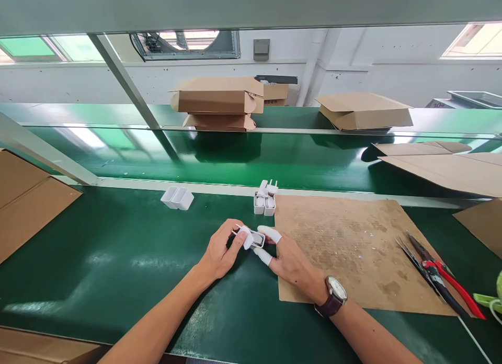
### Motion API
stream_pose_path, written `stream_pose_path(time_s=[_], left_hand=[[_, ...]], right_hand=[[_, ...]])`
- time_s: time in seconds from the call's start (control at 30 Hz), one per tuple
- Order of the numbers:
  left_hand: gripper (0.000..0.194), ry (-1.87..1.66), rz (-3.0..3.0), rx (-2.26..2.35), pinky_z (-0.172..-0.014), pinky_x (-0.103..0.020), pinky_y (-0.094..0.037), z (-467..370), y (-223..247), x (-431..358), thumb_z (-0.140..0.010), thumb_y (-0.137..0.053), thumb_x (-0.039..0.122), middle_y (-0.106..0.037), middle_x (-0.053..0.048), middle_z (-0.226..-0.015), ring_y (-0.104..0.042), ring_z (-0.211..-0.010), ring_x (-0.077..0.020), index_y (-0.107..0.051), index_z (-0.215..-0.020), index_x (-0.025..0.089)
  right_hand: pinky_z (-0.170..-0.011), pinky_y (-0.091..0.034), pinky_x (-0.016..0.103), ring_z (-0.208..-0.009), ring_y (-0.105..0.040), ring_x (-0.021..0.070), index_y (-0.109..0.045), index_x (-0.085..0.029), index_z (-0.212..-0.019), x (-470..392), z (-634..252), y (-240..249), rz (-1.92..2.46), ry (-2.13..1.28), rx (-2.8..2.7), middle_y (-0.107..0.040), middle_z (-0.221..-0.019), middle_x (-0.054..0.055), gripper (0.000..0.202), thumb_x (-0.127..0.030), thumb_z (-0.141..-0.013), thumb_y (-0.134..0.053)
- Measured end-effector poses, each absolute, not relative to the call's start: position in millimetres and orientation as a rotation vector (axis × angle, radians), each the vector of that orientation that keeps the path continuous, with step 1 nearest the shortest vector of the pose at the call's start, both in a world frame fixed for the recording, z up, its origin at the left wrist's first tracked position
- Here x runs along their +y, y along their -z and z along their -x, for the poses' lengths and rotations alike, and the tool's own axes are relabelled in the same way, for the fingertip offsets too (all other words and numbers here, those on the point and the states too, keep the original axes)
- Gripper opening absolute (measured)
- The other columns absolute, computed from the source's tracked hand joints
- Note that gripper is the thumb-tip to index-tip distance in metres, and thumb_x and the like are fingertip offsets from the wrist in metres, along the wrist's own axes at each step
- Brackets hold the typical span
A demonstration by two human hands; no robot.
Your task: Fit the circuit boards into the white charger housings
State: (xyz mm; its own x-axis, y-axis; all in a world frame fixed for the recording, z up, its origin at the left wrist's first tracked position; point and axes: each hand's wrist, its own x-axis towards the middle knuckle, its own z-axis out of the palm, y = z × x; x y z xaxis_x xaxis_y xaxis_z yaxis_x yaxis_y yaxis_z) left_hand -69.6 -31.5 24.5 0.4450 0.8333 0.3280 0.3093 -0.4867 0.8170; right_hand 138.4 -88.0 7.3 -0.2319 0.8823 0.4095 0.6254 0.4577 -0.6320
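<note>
My left hand pinches a white plug cap with two thin pins pointing left. Right beside it, my right hand grips a small white charger housing between thumb and forefinger, both wearing white finger cots. The cap is at the housing's open end; whether they touch I cannot tell. Just beyond my hands stand white housings with pinned plug caps lying on top. Farther left on the green bench are two white housings side by side.
A stained cardboard sheet lies to the right, with red-handled pliers and tweezers on it. Brown cardboard boxes sit on the ledge behind. At far left is a cardboard box. A metal post slants down behind the bench.
</note>
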Motion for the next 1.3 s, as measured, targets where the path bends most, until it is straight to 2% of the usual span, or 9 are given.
stream_pose_path(time_s=[0.13, 0.2, 0.23, 0.3, 0.37, 0.47, 0.7, 1.1, 1.3], left_hand=[[0.030, -0.932, -1.994, 0.995, -0.073, -0.030, -0.054, 71.9, -20.7, -29.3, -0.108, -0.042, 0.043, -0.067, -0.002, -0.093, -0.063, -0.077, -0.0153, -0.062, -0.102, 0.021], [0.033, -0.952, -1.987, 0.944, -0.076, -0.032, -0.057, 74.4, -16.1, -27.9, -0.106, -0.046, 0.050, -0.067, -0.004, -0.096, -0.066, -0.080, -0.0165, -0.060, -0.115, 0.021], [0.042, -0.981, -1.998, 0.886, -0.079, -0.034, -0.059, 75.5, -13.5, -27.5, -0.101, -0.054, 0.056, -0.067, -0.005, -0.100, -0.068, -0.085, -0.0184, -0.057, -0.126, 0.022], [0.080, -1.050, -2.080, 0.755, -0.089, -0.042, -0.061, 76.2, -9.2, -28.1, -0.086, -0.074, 0.063, -0.066, -0.009, -0.113, -0.070, -0.099, -0.0242, -0.042, -0.147, 0.023], [0.101, -1.142, -2.244, 0.673, -0.095, -0.047, -0.061, 74.4, -7.1, -30.9, -0.078, -0.086, 0.054, -0.063, -0.014, -0.126, -0.068, -0.111, -0.0287, -0.031, -0.158, 0.024], [0.092, -1.352, -2.460, 0.605, -0.093, -0.045, -0.062, 68.0, -8.9, -37.2, -0.088, -0.081, 0.038, -0.065, -0.016, -0.128, -0.069, -0.111, -0.0281, -0.027, -0.161, 0.024], [0.076, -1.478, -2.501, 0.657, -0.083, -0.037, -0.066, 62.0, -17.9, -43.0, -0.094, -0.072, 0.049, -0.073, -0.013, -0.116, -0.076, -0.097, -0.0238, -0.037, -0.154, 0.020], [0.077, -1.489, -2.531, 0.695, -0.085, -0.039, -0.065, 67.2, -11.8, -36.1, -0.094, -0.071, 0.050, -0.071, -0.014, -0.118, -0.074, -0.102, -0.0264, -0.036, -0.155, 0.019], [0.091, -1.195, -2.554, 0.886, -0.092, -0.050, -0.060, 64.0, -4.4, -38.7, -0.087, -0.078, 0.048, -0.067, -0.016, -0.121, -0.068, -0.108, -0.0323, -0.029, -0.158, 0.019]], right_hand=[[-0.087, -0.063, 0.041, -0.101, -0.071, 0.0236, -0.061, -0.027, -0.133, -87.4, -140.2, -4.2, 1.142, -0.394, -2.044, -0.071, -0.119, 0.009, 0.034, -0.019, -0.101, -0.057], [-0.091, -0.062, 0.041, -0.104, -0.070, 0.0238, -0.063, -0.027, -0.132, -86.0, -139.3, -2.9, 1.125, -0.482, -1.989, -0.070, -0.122, 0.010, 0.033, -0.021, -0.100, -0.057], [-0.092, -0.062, 0.041, -0.106, -0.069, 0.0240, -0.064, -0.026, -0.130, -85.2, -138.3, -2.8, 1.117, -0.557, -1.922, -0.069, -0.124, 0.011, 0.031, -0.024, -0.100, -0.058], [-0.094, -0.061, 0.042, -0.110, -0.069, 0.0245, -0.066, -0.026, -0.129, -83.7, -136.0, -4.7, 1.095, -0.793, -1.699, -0.069, -0.124, 0.010, 0.031, -0.031, -0.099, -0.060], [-0.094, -0.061, 0.042, -0.109, -0.069, 0.0251, -0.067, -0.026, -0.128, -83.0, -134.0, -9.6, 1.070, -1.117, -1.432, -0.072, -0.121, 0.009, 0.034, -0.041, -0.098, -0.062], [-0.095, -0.060, 0.045, -0.109, -0.070, 0.0272, -0.070, -0.024, -0.123, -83.3, -132.8, -18.9, 1.048, -1.493, -1.177, -0.074, -0.115, 0.008, 0.043, -0.055, -0.094, -0.067], [-0.095, -0.058, 0.048, -0.106, -0.071, 0.0295, -0.073, -0.022, -0.116, -84.2, -128.2, -19.2, 0.990, -1.714, -1.001, -0.075, -0.110, 0.010, 0.058, -0.071, -0.086, -0.068], [-0.089, -0.063, 0.048, -0.098, -0.074, 0.0281, -0.071, -0.023, -0.126, -85.4, -128.2, -16.6, 1.097, -1.477, -1.132, -0.077, -0.110, 0.009, 0.054, -0.066, -0.092, -0.064], [-0.090, -0.063, 0.041, -0.104, -0.072, 0.0254, -0.070, -0.026, -0.126, -89.4, -130.9, -8.6, 1.198, -0.714, -1.542, -0.073, -0.120, 0.010, 0.031, -0.037, -0.099, -0.062]])
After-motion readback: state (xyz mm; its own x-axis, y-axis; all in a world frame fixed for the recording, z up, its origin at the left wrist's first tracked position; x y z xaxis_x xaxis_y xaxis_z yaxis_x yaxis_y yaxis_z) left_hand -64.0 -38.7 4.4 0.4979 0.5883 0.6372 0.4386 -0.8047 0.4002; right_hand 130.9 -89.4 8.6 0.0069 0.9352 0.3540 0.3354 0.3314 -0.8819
